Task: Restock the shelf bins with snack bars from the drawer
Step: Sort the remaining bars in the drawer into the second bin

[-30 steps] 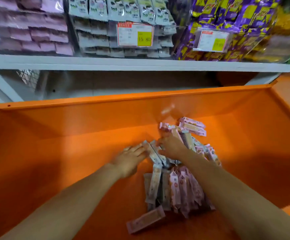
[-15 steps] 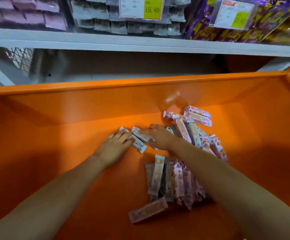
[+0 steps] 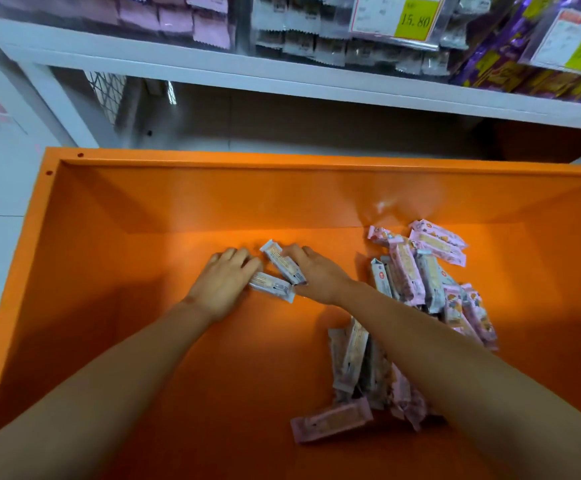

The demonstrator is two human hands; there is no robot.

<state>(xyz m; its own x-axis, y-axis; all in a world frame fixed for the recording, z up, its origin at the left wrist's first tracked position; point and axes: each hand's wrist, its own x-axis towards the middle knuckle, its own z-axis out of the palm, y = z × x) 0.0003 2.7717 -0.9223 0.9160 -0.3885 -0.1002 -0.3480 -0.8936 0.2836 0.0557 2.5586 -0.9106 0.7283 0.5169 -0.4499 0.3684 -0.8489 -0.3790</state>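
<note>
A big orange drawer [image 3: 109, 265] fills the view. On its floor lie two white snack bars [image 3: 280, 268] between my hands. My left hand [image 3: 225, 285] lies flat on the floor, fingers straight, touching the lower bar's end. My right hand [image 3: 316, 275] rests on the upper bar with curled fingers around its side. A pile of pink and white snack bars [image 3: 427, 271] lies to the right, partly under my right forearm. One pink bar [image 3: 332, 422] lies apart at the front.
Above the drawer runs a white shelf [image 3: 282, 77] with clear bins of pink packets [image 3: 178, 19], grey-white packets [image 3: 302, 39] and purple packets [image 3: 510, 74]. Yellow price tags [image 3: 413, 19] hang on the bins. A dark gap lies under the shelf.
Both hands have slid left across the drawer floor, dragging two white bars away from the pile. The camera has tilted down and to the left.
</note>
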